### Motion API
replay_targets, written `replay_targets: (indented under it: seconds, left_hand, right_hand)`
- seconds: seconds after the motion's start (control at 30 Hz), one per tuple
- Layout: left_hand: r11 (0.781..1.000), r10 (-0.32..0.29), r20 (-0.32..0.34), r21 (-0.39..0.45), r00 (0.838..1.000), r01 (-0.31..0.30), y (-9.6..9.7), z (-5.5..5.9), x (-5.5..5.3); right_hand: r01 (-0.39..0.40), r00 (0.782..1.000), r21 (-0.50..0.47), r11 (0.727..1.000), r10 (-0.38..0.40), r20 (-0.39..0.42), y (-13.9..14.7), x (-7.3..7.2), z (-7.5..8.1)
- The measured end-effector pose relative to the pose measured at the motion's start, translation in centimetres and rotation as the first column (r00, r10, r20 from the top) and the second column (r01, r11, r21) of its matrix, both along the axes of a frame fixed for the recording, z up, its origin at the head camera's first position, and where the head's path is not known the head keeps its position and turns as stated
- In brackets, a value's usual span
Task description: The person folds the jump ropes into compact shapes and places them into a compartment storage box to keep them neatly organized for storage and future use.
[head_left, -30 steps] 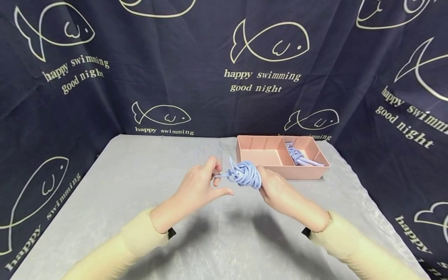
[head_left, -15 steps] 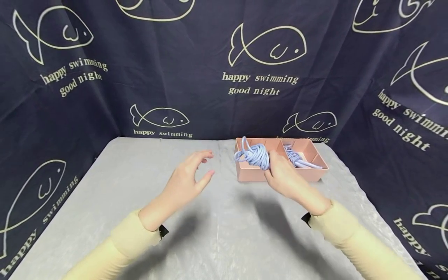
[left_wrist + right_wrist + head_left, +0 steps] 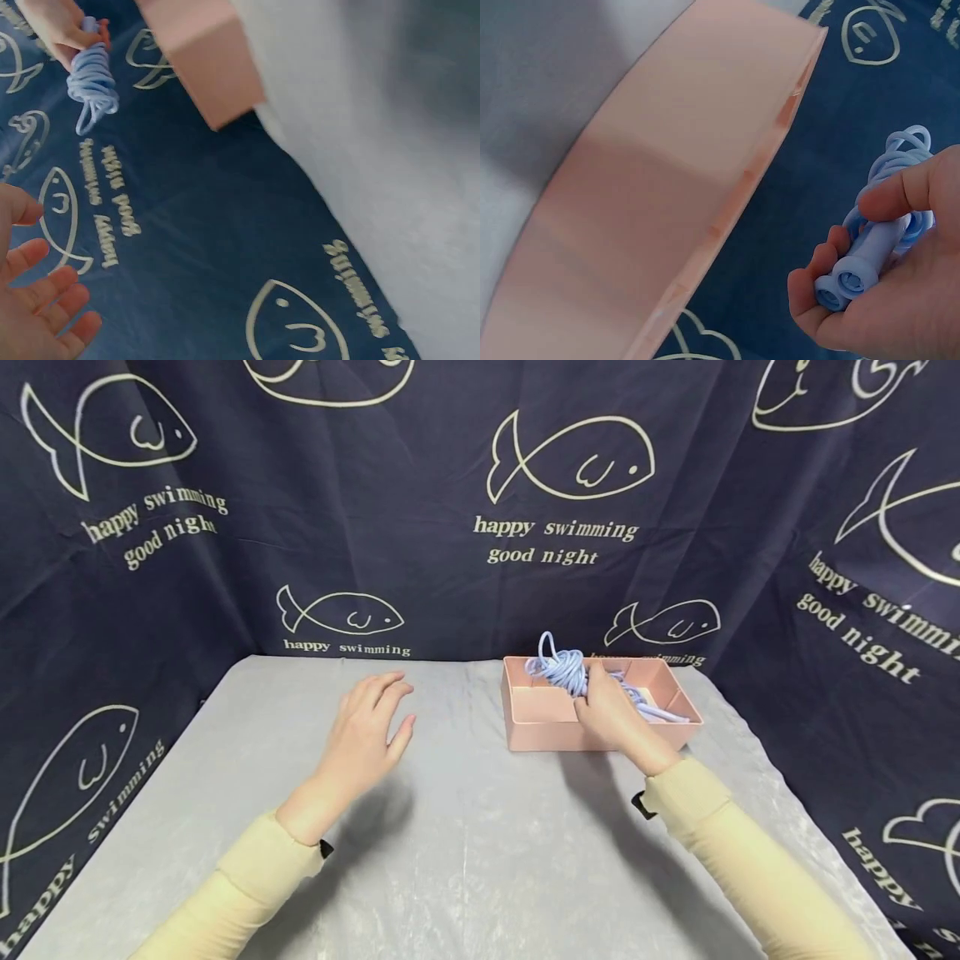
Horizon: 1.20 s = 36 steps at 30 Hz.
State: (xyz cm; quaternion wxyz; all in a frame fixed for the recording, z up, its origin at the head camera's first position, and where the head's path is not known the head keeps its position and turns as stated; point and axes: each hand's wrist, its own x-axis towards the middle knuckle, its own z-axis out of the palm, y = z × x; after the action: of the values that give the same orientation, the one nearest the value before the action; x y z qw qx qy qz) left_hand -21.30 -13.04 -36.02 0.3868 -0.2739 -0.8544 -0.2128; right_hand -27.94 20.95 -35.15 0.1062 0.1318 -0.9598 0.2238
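My right hand [image 3: 609, 706] grips a light blue jump rope [image 3: 564, 671] over the pink box [image 3: 543, 737]. Its cord is wound into a bundle with a loop sticking up at the far left end. In the right wrist view, fingers and thumb wrap round the two handles [image 3: 870, 255], their ends showing in the palm. A second light blue coiled rope [image 3: 660, 712] lies in the box's right compartment, partly hidden by my right hand. Over the table's left half, my left hand [image 3: 360, 727] holds nothing, its fingers spread and slightly bent.
The box stands at the back right of a table with a grey cloth [image 3: 465, 827]. A divider splits it into two compartments. Dark blue curtains [image 3: 435, 527] with fish drawings surround the back and sides.
The left hand let go of the cord end and moved left. The right hand carried the jump rope right and away from me, from in front of the box to over it.
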Motion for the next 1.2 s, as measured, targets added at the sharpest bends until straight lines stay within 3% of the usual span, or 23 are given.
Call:
replay_targets:
  seconds: [0.13,0.27,0.4,0.5,0.6,0.8,0.97,1.2]
  left_hand:
    - [0.996,0.056,-0.012,-0.073,0.998,-0.057,-1.2,-1.2,-0.2]
    - [0.982,0.114,0.021,-0.151,0.993,-0.11,-2.3,-2.5,-0.4]
    - [0.944,0.213,0.123,-0.284,0.969,-0.171,-3.4,-3.8,-0.8]
    - [0.914,0.265,0.192,-0.363,0.945,-0.182,-4.0,-4.9,-0.9]
    - [0.909,0.272,0.234,-0.382,0.933,-0.169,-4.4,-5.9,-0.9]
    - [0.917,0.263,0.253,-0.366,0.931,-0.159,-4.6,-7.0,-0.8]
    - [0.918,0.265,0.276,-0.365,0.924,-0.154,-4.5,-7.1,-0.6]
    - [0.914,0.271,0.292,-0.376,0.917,-0.151,-4.3,-7.0,-0.7]
  right_hand:
    - [0.02,0.999,0.004,1.0,-0.02,0.035,0.1,-1.5,-0.9]
    - [0.055,0.997,0.048,0.997,-0.057,0.045,-0.1,-2.7,-2.2]
    - [0.102,0.993,0.12,0.988,-0.109,0.052,-0.9,-3.5,-3.3]
    - [0.125,0.987,0.187,0.974,-0.141,0.076,-1.3,-4.0,-3.8]
    - [0.127,0.977,0.245,0.961,-0.163,0.136,-1.4,-4.6,-4.2]
    - [0.105,0.949,0.284,0.953,-0.181,0.257,-0.8,-6.1,-5.1]
    - [0.055,0.948,0.317,0.947,-0.15,0.282,0.2,-7.6,-6.2]
    - [-0.061,0.92,0.333,0.941,-0.077,0.384,1.3,-9.1,-7.1]
